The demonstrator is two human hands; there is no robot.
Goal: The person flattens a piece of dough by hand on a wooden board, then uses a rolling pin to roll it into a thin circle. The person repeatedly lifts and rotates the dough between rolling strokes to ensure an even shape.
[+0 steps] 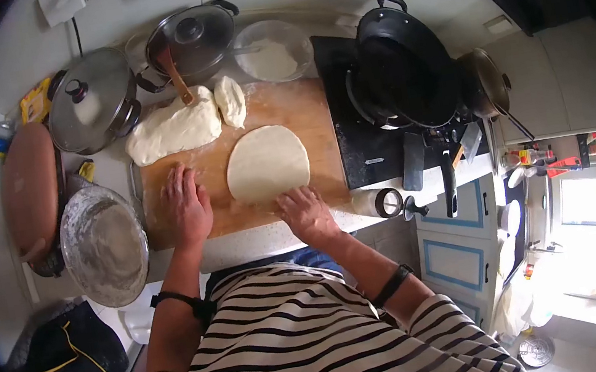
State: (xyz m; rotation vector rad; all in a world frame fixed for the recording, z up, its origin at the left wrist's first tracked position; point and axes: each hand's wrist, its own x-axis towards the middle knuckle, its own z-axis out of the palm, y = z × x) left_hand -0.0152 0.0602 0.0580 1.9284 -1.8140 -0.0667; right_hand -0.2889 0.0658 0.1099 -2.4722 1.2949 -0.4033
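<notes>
Kitchen counter (261, 247): pale and speckled in front of you; floured wooden board (315, 118) lay on it, hob (362, 153) to the right.
Dough slab (171, 134): back left of the board; looked soft and the heaviest piece, likely to sag unless you scooped both palms under.
Left hand (192, 208): palm down on the board, fingers a little spread, nothing held.
Dough strip (231, 103): just beside the slab; soft, probably easy to stretch, best lifted from beneath its middle.
Dough round (267, 161): flat, mid-board; judged light, limp, apt to tear, best taken with spread fingers under opposite edges.
Right hand (309, 217): fingers slightly bent at the round's near edge; you couldn't tell whether they pinched it.
Metal bowl (143, 244): left of the board, white residue coating the inside.
Lidded pan (98, 73): behind that bowl, contents unclear.
Lidded pot (201, 27): behind the slab, contents unclear.
Clear bowl (308, 50): back of the board, white powder (270, 61) inside, apparently flour.
Wok (403, 62): over the hob, dark inside, contents uncertain.
</notes>
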